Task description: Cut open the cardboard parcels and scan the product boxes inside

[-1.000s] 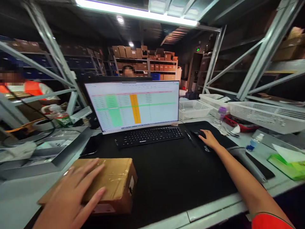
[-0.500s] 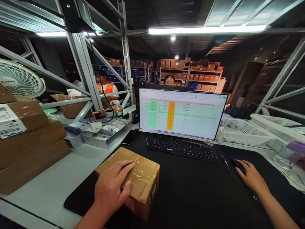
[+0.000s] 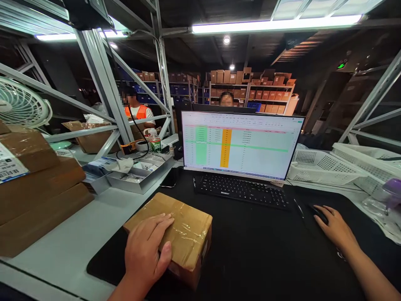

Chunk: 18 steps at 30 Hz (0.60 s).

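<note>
My left hand [image 3: 147, 246] lies on a taped cardboard box [image 3: 184, 221], its fingers stretched over the near left part of the top and its thumb by the near edge. The box sits on a black desk mat [image 3: 244, 255]. Off to the right, my right hand [image 3: 336, 228] is curved over a dark computer mouse [image 3: 320, 214], which it partly hides. A pen [image 3: 298, 208] lies left of the mouse. Behind the box stand a black keyboard [image 3: 238, 191] and a monitor [image 3: 260, 146] showing a spreadsheet with green and orange bands.
Large cartons [image 3: 40, 188] are stacked at the left, below a fan [image 3: 21, 102]. A phone [image 3: 169, 178] lies near a grey tray [image 3: 140, 177] of small items. White baskets [image 3: 326, 167] stand at the right. Two people are beyond the desk, one in an orange vest [image 3: 142, 112].
The camera view has shifted slightly, so the background sits higher. My left hand stays on the box and my right hand on the mouse.
</note>
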Tool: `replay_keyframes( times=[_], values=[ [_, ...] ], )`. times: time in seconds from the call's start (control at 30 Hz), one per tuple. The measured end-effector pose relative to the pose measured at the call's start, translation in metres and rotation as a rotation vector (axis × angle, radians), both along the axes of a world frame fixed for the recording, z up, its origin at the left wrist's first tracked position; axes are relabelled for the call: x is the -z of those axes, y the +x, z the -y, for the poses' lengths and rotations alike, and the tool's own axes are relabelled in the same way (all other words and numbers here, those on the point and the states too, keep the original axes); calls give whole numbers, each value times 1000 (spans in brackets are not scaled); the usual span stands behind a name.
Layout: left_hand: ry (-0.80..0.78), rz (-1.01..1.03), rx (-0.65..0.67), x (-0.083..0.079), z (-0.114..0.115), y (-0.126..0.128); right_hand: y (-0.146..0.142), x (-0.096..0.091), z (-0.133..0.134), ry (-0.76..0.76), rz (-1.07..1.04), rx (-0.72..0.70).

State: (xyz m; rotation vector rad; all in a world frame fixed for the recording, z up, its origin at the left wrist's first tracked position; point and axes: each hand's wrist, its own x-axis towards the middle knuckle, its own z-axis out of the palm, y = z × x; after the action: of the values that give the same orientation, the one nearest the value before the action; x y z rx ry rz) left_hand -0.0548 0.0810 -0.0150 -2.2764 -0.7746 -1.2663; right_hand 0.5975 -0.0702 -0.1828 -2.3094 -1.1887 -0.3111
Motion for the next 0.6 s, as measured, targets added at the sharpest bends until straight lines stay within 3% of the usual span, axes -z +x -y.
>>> replay_keyframes(
  times=[0.1,0.33,0.47,0.6],
  values=[
    [8,20,40,3,-2,-1,-12,-13,5,-54,23,10],
    [15,18,73,12,-6,-4,-55,-48,10,-41,355,125],
    [-62,113,83,13,-3,-12,-92,-59,-3,-201,111,84],
    [-19,193,61,16,-5,-19,-97,-45,-16,-267,0,4]
  ],
)
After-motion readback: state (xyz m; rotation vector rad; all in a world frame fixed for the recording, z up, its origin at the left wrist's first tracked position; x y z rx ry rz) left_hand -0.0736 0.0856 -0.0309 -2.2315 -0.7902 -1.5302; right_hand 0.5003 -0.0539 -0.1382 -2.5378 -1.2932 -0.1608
